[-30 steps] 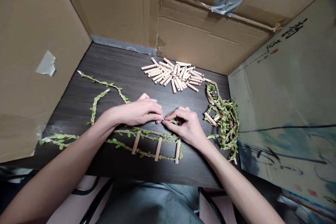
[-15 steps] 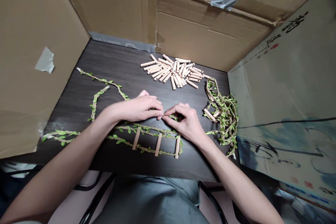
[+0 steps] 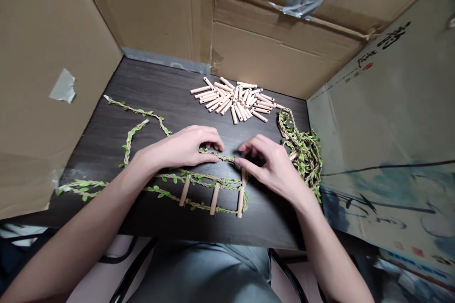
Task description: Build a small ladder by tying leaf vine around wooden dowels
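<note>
A leafy braided rope (image 3: 226, 157) with small green leaves stretches between my two hands above the dark table. My left hand (image 3: 194, 147) is open over its left part, thumb and fingers apart. My right hand (image 3: 268, 163) is also open, its thumb tip touching or very near the rope's right part. Just below lies a small ladder of this rope with wooden rungs: a left rung (image 3: 184, 191), a middle rung (image 3: 214, 199) and a right rung (image 3: 241, 201). Another wooden dowel (image 3: 243, 176) shows partly beside my right thumb.
Many loose wooden dowels with holes (image 3: 236, 99) lie heaped at the back. A tangled bundle of leafy rope (image 3: 305, 151) sits at the right. Rope ends (image 3: 135, 135) spread to the left. Cardboard walls (image 3: 170, 14) enclose the table (image 3: 156, 73) on three sides.
My hands have moved apart and their fingertips have opened from a pinch on the rope. My right hand has shifted right, and more of the rope shows between them.
</note>
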A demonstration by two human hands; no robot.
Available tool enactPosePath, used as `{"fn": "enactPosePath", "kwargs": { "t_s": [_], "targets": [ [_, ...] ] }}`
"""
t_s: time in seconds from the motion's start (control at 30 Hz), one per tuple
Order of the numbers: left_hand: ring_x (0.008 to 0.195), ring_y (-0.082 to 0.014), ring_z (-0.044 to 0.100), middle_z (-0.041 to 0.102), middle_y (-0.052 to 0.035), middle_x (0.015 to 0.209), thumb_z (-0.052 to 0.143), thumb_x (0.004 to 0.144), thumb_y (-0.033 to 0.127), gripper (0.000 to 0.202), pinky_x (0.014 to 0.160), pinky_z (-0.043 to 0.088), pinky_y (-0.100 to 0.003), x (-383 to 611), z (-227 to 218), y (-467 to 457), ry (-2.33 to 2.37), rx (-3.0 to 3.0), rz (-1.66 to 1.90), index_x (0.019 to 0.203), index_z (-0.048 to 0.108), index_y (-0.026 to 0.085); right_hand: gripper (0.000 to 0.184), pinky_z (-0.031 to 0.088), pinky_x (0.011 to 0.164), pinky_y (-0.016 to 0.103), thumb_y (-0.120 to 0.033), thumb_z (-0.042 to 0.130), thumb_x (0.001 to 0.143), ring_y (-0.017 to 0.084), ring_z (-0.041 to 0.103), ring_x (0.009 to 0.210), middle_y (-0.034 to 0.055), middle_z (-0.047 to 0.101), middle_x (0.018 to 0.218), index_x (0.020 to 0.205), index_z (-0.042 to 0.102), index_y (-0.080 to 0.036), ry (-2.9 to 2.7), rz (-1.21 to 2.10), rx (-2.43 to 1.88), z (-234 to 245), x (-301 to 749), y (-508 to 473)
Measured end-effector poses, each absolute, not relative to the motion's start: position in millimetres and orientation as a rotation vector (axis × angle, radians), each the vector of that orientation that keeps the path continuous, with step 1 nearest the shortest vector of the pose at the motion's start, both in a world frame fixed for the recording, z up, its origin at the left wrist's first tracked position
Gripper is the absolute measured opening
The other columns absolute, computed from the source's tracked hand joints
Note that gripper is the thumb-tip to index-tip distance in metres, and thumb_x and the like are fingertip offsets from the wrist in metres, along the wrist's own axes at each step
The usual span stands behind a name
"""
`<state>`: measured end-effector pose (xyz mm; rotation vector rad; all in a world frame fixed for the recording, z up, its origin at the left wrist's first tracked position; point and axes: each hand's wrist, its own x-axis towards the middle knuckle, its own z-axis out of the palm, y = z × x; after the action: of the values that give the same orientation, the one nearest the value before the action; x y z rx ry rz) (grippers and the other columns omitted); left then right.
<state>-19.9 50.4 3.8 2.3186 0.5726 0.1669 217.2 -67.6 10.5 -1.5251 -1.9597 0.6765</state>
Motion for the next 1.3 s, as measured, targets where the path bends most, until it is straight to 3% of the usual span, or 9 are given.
{"fn": "enactPosePath", "kwargs": {
  "t_s": [0.07, 0.13, 0.3, 0.6, 0.97, 1.3],
  "targets": [
    [0.096, -0.0176, 0.063, 0.072, -0.0001, 0.103, 0.074, 0.093, 0.031, 0.012, 0.089, 0.042, -0.028, -18, 2, 47, 0.556, 2.358, 0.171, 0.102, 0.075, 0.022, 0.033, 0.043, 0.068, 0.027, -0.042, 0.079, 0.092, 0.015, 0.060, 0.075, -0.0006, 0.068, 0.089, 0.117, 0.069, -0.023, -2.078, 0.815, -1.606, 21, 228, -72],
    [0.095, -0.0175, 0.063, 0.072, 0.0005, 0.099, 0.074, 0.094, 0.029, 0.007, 0.089, 0.040, -0.030, -16, 1, 45, 0.542, 2.393, 0.175, 0.096, 0.074, 0.022, 0.036, 0.043, 0.070, 0.027, -0.041, 0.080, 0.092, 0.015, 0.062, 0.077, -0.0012, 0.069, 0.089, 0.122, 0.069, -0.024, -2.134, 0.913, -1.648, 25, 235, -74],
    [0.093, -0.0177, 0.062, 0.070, 0.0002, 0.097, 0.067, 0.099, 0.027, 0.009, 0.088, 0.039, -0.031, -13, -2, 41, 0.549, 2.431, 0.181, 0.093, 0.072, 0.021, 0.023, 0.041, 0.068, 0.026, -0.037, 0.077, 0.094, 0.014, 0.064, 0.072, -0.0032, 0.073, 0.084, 0.111, 0.071, -0.023, -2.102, 1.051, -1.722, 20, 235, -71],
    [0.107, -0.0198, 0.059, 0.067, 0.0004, 0.108, 0.075, 0.093, 0.029, 0.011, 0.096, 0.033, -0.033, -15, 8, 35, 0.502, 2.428, 0.144, 0.100, 0.071, 0.022, 0.022, 0.042, 0.072, 0.027, -0.037, 0.080, 0.092, 0.015, 0.067, 0.073, -0.0038, 0.076, 0.081, 0.106, 0.071, -0.023, -2.042, 1.077, -1.767, 20, 232, -71],
    [0.092, -0.0179, 0.055, 0.075, 0.0042, 0.088, 0.079, 0.090, 0.028, 0.005, 0.090, 0.025, -0.036, -9, 15, 22, 0.355, 2.405, 0.014, 0.087, 0.076, 0.026, 0.021, 0.043, 0.072, 0.026, -0.036, 0.080, 0.092, 0.014, 0.067, 0.072, -0.0027, 0.076, 0.082, 0.105, 0.071, -0.022, -2.029, 1.089, -1.746, 19, 233, -71],
    [0.090, -0.0175, 0.057, 0.078, 0.0055, 0.087, 0.075, 0.091, 0.021, 0.008, 0.088, 0.028, -0.035, -10, 13, 21, 0.344, 2.394, 0.039, 0.090, 0.078, 0.028, 0.021, 0.043, 0.071, 0.026, -0.035, 0.080, 0.091, 0.014, 0.067, 0.071, -0.0024, 0.075, 0.081, 0.104, 0.071, -0.021, -2.018, 1.093, -1.732, 18, 234, -72]
  ]
}}
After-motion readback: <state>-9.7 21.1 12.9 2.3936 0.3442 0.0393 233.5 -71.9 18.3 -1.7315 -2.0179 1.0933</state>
